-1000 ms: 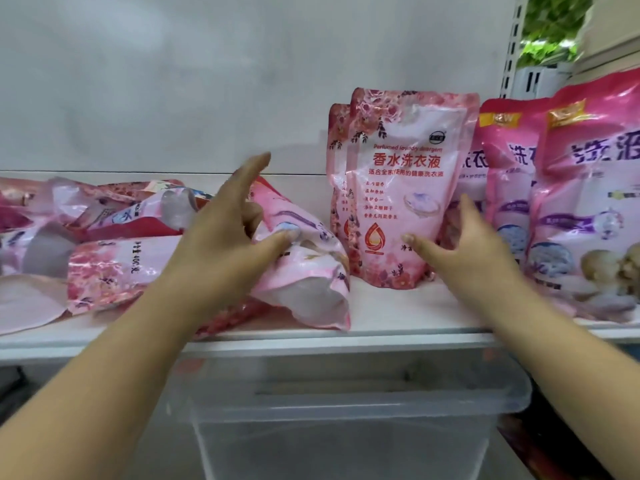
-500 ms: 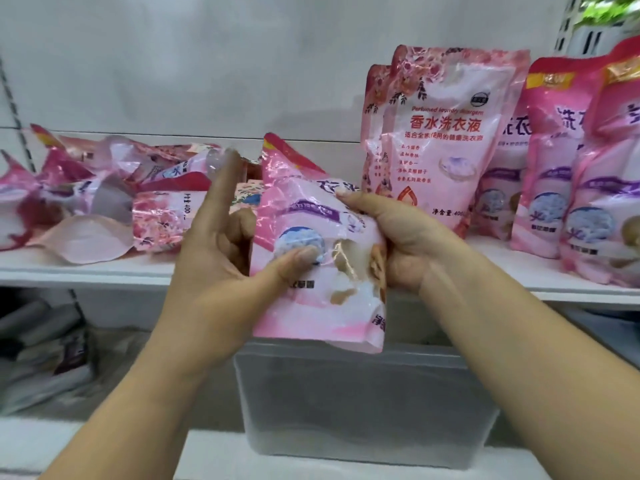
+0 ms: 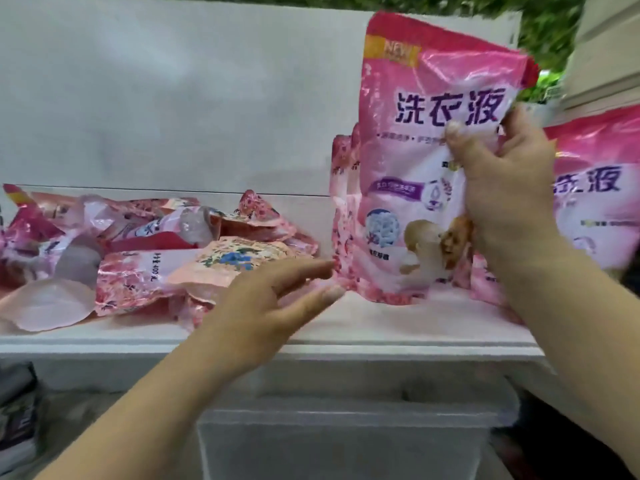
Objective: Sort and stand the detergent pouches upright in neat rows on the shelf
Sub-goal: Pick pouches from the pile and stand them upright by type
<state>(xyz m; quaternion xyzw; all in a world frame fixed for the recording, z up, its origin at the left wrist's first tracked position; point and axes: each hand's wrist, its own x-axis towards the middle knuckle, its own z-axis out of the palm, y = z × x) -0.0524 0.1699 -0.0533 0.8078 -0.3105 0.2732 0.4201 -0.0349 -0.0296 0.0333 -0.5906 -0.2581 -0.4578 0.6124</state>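
Nearest the camera, a clear plastic bin (image 3: 341,441) sits below the white shelf (image 3: 381,344), its rim just under the shelf's front edge. Above that edge the left hand (image 3: 266,306) reaches in with its fingers (image 3: 304,271) straight and released, holding nothing, the tips close to the foot of the standing pouches; whether they touch cannot be told. To the right, the right hand (image 3: 502,188) grips a pink pouch (image 3: 415,150) by its right side, thumb across the front and fingers curled behind. The pouch stands upright, long axis vertical, top seal up and printed face (large purple characters, a "NEW" tag at the upper left corner) toward the camera; its bottom is at or just above the shelf, in front of two floral pouches (image 3: 341,209) that stand upright behind it. Another pink pouch (image 3: 595,188) stands at the right edge of view. A strip of bare shelf runs along the front between the left hand and the held pouch. Farther left, a heap of pouches (image 3: 156,251) lies flat and jumbled, long axes mostly sideways, against the white back wall (image 3: 173,98).
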